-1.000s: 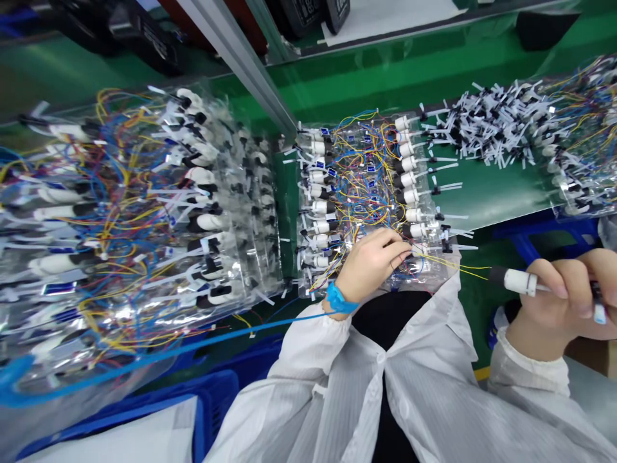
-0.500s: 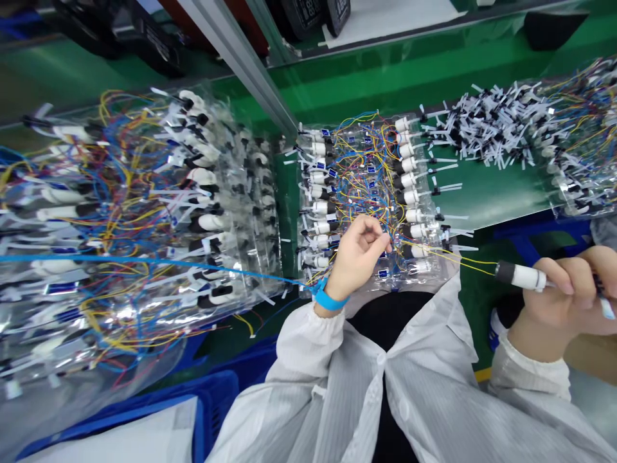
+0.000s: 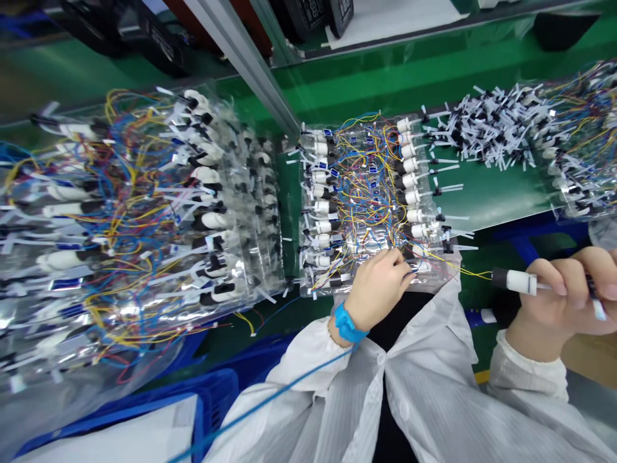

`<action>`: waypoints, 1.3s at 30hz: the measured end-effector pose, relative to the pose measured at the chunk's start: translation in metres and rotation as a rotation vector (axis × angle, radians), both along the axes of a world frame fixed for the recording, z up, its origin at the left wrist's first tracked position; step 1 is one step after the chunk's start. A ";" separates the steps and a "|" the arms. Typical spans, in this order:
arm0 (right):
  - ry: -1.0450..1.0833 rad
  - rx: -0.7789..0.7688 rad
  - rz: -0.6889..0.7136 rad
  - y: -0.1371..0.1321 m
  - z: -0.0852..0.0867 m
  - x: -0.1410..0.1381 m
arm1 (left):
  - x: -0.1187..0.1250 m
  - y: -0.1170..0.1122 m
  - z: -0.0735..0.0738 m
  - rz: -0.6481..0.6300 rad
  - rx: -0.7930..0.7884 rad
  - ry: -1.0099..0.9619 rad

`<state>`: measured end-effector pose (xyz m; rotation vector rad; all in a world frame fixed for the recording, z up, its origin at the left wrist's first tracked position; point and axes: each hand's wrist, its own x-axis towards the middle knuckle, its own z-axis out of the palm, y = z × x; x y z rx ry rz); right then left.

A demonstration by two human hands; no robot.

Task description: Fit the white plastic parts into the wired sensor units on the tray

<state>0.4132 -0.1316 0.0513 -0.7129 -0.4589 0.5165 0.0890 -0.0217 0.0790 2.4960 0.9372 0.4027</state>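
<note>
My right hand (image 3: 569,296) is closed at the right around the pale end piece of a small white cylinder with a black end (image 3: 519,281). From the black end, thin yellow wires (image 3: 465,271) stretch left to the tray. My left hand (image 3: 380,286), wearing a blue wrist strap (image 3: 348,325), has its fingers curled together over the tray's near edge; what the fingertips pinch is hidden. Beneath and beyond it lies a clear plastic tray (image 3: 373,236), with white cylinders (image 3: 322,207) along both sides and tangled coloured wires (image 3: 369,173) between them.
Stacked clear trays of similar wired parts (image 3: 144,212) fill the left. Black-and-white tie-like pieces (image 3: 496,128) are heaped at the back right, beside another filled tray (image 3: 585,161). A metal post (image 3: 245,64) rises behind. A blue crate (image 3: 219,399) stands below left.
My left hand has moved toward me and slightly right, from the wires to the tray's near edge. Its strap cord now hangs down across my sleeve. The cylinder in my right hand has shifted slightly left.
</note>
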 end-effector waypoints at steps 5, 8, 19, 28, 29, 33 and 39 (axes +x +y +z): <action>0.032 0.012 0.004 0.000 -0.001 0.002 | -0.012 0.005 0.011 0.005 -0.279 -0.361; 0.013 -0.018 -0.014 -0.002 -0.003 0.006 | -0.020 0.010 0.021 0.197 -0.503 -0.586; 0.020 0.023 -0.190 -0.017 0.009 0.014 | 0.006 0.043 0.011 0.180 -0.172 -0.424; -0.102 -0.207 -0.261 -0.018 0.015 0.012 | 0.013 0.048 0.035 0.233 -0.022 -0.301; -0.121 -0.251 -0.262 -0.018 0.018 0.009 | 0.010 0.048 0.041 0.269 -0.004 -0.241; -0.151 -0.343 -0.246 -0.019 0.026 -0.002 | -0.005 0.048 0.055 0.342 -0.080 -0.118; -0.175 -0.396 -0.239 -0.020 0.028 -0.005 | -0.009 0.043 0.042 0.191 -0.167 -0.396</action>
